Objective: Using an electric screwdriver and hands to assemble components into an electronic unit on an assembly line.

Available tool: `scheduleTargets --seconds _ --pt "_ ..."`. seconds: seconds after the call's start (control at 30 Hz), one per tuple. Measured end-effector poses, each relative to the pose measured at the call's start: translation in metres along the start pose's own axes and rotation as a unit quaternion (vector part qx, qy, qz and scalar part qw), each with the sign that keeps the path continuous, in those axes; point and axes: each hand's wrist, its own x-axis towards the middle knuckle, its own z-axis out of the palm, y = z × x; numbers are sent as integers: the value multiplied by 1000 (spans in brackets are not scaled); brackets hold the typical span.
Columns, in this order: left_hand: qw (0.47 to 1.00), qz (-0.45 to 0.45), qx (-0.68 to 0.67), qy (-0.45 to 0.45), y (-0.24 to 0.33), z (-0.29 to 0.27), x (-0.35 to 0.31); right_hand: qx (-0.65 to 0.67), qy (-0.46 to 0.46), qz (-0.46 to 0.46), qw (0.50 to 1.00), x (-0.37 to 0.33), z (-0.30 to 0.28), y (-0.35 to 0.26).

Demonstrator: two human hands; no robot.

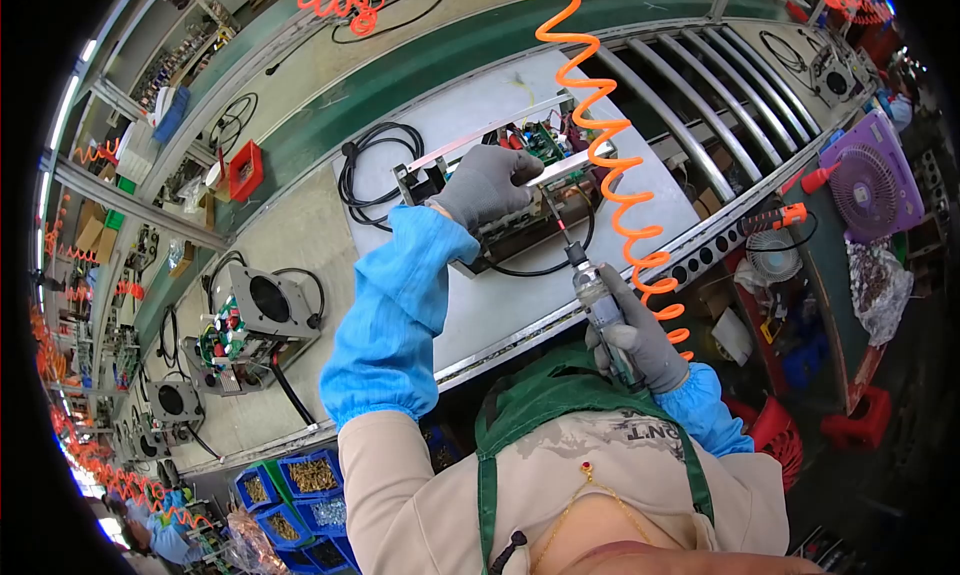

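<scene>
My left hand (487,182), in a grey glove with a blue sleeve cover, presses down on an open metal chassis (520,230) with a green circuit board (543,140) inside. The chassis lies on a pale grey board (480,305) on the bench. My right hand (640,340), also gloved, grips a pneumatic screwdriver (598,293). Its bit points up to the chassis's near edge, just right of my left hand. An orange coiled air hose (600,115) hangs down to the tool. A black cable (372,170) is coiled to the left of the chassis.
Similar units with round fans (262,305) stand at the left on the bench. A red box (245,170) sits further back. Blue bins of small parts (300,480) are at the lower left. Metal rollers (720,85) run at the right, beside a purple fan (875,180).
</scene>
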Motion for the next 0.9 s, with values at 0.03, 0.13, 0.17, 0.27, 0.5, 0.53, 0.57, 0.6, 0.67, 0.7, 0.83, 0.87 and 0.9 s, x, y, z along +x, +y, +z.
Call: scheduleTargets --seconds 0.03,0.13,0.17,0.27,0.5,0.53,0.57,0.6,0.67,0.7,0.83,0.87,0.9 --pt "1000 12 -26 10 0 0 -2 -1 -2 1 1000 0 -1 0" --pt "988 6 30 154 1 -14 -24 14 1 1 1000 0 -7 2" --pt "987 -38 73 138 -3 -28 -33 16 4 -5 1000 0 -6 4" --pt "965 16 258 51 -20 -36 -57 22 -9 -14 1000 2 -6 6" --pt "992 -63 -44 98 -35 -41 -64 31 -2 -22 999 3 -5 7" --pt "991 -50 59 113 -36 -38 -65 27 3 -21 999 2 -3 6" --pt "990 -52 59 114 -44 -37 -65 26 1 -20 999 1 -3 8" --pt "988 -29 143 54 -53 -36 -66 35 -5 -26 999 1 -3 10" --pt "974 2 225 -10 -42 -38 -64 47 -5 -36 998 2 -6 12" --pt "968 -1 248 -35 -34 -39 -65 50 -4 -37 998 1 -6 12" --pt "975 -2 221 -5 -45 -33 -69 22 -3 -30 999 4 -3 10" --pt "979 3 204 7 -46 -33 -70 21 -1 -30 999 4 -3 11" --pt "979 4 204 7 -46 -33 -69 28 -2 -32 999 4 -3 11"
